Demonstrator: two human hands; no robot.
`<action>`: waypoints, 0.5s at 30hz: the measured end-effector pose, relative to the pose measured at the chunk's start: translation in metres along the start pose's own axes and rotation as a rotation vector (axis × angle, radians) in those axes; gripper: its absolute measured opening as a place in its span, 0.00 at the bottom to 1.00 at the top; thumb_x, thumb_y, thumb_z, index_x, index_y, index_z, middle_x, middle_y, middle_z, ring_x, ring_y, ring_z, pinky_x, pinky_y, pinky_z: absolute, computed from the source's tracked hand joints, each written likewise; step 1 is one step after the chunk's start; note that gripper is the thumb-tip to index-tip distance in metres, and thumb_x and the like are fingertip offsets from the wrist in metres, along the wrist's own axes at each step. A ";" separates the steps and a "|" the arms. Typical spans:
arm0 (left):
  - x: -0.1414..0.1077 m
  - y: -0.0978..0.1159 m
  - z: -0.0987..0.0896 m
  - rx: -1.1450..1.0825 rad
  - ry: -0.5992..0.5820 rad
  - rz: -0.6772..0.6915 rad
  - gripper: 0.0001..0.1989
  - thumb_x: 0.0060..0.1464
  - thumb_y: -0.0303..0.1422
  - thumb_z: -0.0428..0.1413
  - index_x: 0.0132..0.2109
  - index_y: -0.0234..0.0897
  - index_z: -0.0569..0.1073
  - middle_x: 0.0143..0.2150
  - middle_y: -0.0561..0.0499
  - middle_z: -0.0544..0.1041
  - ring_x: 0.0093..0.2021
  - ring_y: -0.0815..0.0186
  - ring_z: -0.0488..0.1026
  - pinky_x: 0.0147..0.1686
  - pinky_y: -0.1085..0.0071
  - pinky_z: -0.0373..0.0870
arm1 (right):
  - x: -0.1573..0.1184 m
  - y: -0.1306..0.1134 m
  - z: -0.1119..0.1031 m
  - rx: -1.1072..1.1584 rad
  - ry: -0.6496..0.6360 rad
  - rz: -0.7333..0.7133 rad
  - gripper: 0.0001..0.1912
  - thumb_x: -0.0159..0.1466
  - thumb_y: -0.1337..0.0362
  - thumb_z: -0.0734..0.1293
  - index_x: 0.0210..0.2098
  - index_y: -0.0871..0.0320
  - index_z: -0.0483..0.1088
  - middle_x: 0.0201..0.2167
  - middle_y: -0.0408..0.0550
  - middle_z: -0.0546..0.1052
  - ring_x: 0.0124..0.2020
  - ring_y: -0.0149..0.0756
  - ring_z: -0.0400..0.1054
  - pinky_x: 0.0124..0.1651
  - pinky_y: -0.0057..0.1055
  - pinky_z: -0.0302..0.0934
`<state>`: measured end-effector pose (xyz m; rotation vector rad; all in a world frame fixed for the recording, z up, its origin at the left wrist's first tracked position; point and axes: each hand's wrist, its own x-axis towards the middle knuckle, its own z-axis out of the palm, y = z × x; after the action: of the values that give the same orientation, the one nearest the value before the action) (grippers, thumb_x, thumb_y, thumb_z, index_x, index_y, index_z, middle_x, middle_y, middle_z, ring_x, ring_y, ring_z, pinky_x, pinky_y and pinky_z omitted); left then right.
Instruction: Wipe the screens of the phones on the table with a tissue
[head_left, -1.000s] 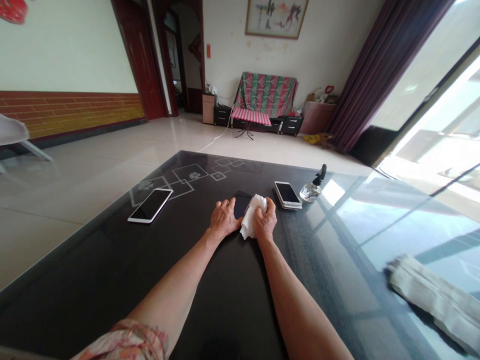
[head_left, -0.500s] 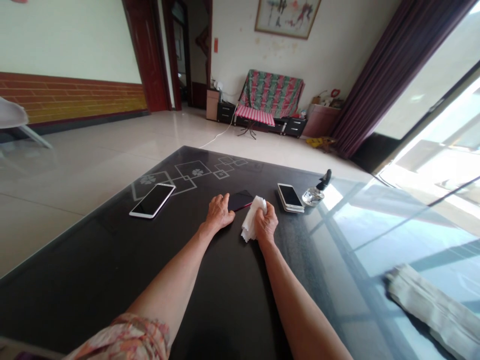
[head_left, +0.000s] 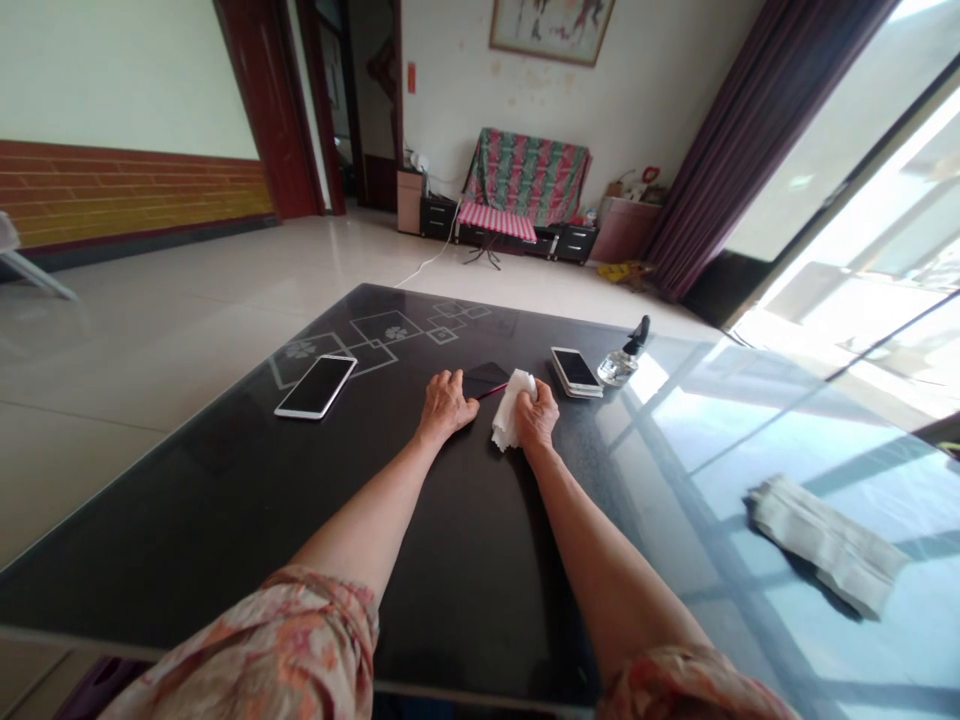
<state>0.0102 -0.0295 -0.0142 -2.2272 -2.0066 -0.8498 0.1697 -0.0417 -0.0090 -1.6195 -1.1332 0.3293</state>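
Observation:
On the dark glossy table (head_left: 300, 520) lies a black phone (head_left: 486, 377) with a red edge. My left hand (head_left: 446, 403) grips its left end between thumb and fingers. A crumpled white cloth (head_left: 511, 412) is bunched in my right hand (head_left: 538, 412), against the phone's right end. That hand is closed round the cloth, which hides part of the phone. To the left, apart from my hands, rests a white-framed tablet or large phone (head_left: 319, 387). Just right of my right hand is a small stack of white phones (head_left: 576, 372).
A clear spray bottle (head_left: 621, 366) with a black trigger head stands beside the stack. A folded pale grey cloth (head_left: 829, 540) lies on the right side of the table. Beyond the table are a striped folding stool (head_left: 496, 220) and a purple curtain (head_left: 720, 150).
The camera view has shifted, so more of both sleeves and the table's near edge shows. Both hands keep their hold on the phone and the white cloth.

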 end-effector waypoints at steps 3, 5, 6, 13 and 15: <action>0.000 0.000 -0.004 -0.017 -0.021 -0.003 0.25 0.48 0.33 0.53 0.54 0.32 0.67 0.47 0.40 0.71 0.51 0.52 0.67 0.51 0.62 0.63 | 0.000 0.000 0.000 -0.008 0.012 -0.007 0.20 0.54 0.63 0.60 0.44 0.56 0.72 0.36 0.47 0.77 0.37 0.38 0.69 0.47 0.33 0.61; -0.001 0.002 -0.006 -0.013 -0.041 0.000 0.24 0.48 0.33 0.52 0.54 0.32 0.67 0.48 0.40 0.71 0.52 0.53 0.66 0.51 0.62 0.62 | 0.001 0.001 0.000 -0.013 0.019 -0.011 0.19 0.54 0.63 0.60 0.43 0.56 0.73 0.35 0.46 0.77 0.37 0.38 0.69 0.47 0.33 0.61; -0.002 0.002 -0.007 -0.003 -0.045 -0.005 0.24 0.49 0.33 0.52 0.54 0.32 0.67 0.48 0.40 0.71 0.52 0.52 0.66 0.51 0.62 0.62 | 0.001 0.001 0.000 -0.015 0.021 -0.011 0.19 0.54 0.64 0.60 0.43 0.56 0.73 0.35 0.46 0.77 0.37 0.38 0.69 0.47 0.33 0.61; -0.009 0.005 -0.012 0.062 -0.016 -0.083 0.27 0.50 0.38 0.52 0.56 0.31 0.65 0.50 0.35 0.70 0.53 0.46 0.65 0.50 0.55 0.62 | 0.003 -0.001 -0.002 -0.044 -0.010 -0.004 0.20 0.55 0.64 0.60 0.45 0.57 0.72 0.39 0.48 0.77 0.41 0.38 0.69 0.50 0.33 0.60; -0.009 0.005 -0.012 0.048 -0.022 -0.075 0.27 0.50 0.38 0.52 0.56 0.30 0.65 0.49 0.34 0.70 0.53 0.46 0.66 0.50 0.55 0.62 | 0.003 -0.001 -0.002 -0.064 -0.029 -0.008 0.21 0.55 0.64 0.59 0.46 0.57 0.72 0.40 0.48 0.77 0.41 0.39 0.69 0.51 0.33 0.60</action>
<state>0.0100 -0.0424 -0.0062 -2.1586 -2.1085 -0.7778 0.1718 -0.0410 -0.0061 -1.6710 -1.1821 0.3146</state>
